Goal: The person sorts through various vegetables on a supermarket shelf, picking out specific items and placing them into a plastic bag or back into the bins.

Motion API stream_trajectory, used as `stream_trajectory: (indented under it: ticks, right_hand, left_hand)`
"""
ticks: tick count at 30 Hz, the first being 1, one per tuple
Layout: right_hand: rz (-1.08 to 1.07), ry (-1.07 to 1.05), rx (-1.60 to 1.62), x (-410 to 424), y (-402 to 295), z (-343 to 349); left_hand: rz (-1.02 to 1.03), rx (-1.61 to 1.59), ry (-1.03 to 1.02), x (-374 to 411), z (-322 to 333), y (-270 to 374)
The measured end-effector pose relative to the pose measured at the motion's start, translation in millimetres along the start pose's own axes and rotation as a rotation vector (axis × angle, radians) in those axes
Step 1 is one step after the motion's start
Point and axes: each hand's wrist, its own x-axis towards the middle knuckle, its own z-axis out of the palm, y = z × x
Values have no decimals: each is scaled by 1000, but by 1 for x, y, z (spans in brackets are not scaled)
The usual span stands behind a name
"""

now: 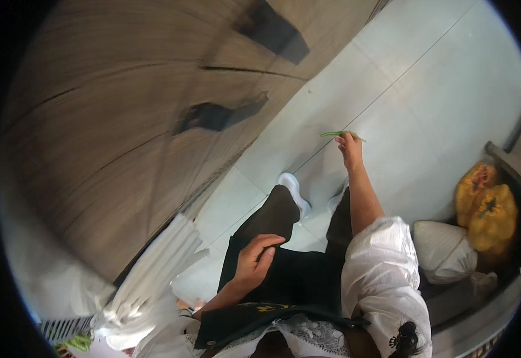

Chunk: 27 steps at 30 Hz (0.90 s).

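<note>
My right hand reaches forward over the pale tiled floor. Between its thumb and fingers is a slender green vegetable, probably a chilli pepper, with a thin pale end showing beyond the hand. My left hand is lower, in front of the dark apron near my left thigh. Its fingers are curled with the thumb a little apart, and the palm is hidden, so I cannot tell whether anything is in it. White shoes show below dark trousers.
A brown wood-grain panel with dark patches rises on the left. White plastic bags hang beside it, above green vegetables near a slatted basket. At right, cut pumpkin pieces and a white wrapped bundle sit in a dark container.
</note>
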Motion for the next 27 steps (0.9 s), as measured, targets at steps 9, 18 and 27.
stream_trajectory:
  ticks: [9, 18, 27]
  right_hand:
    - [-275, -95, 253, -290, -194, 33]
    - [-930, -548, -22, -648, -354, 252]
    - [-1124, -1331, -735, -869, -160, 531]
  left_hand:
    - [168, -358, 54, -137, -36, 168]
    - [536, -5, 869, -335, -199, 214]
    - [-69, 86, 1887, -533, -442, 31]
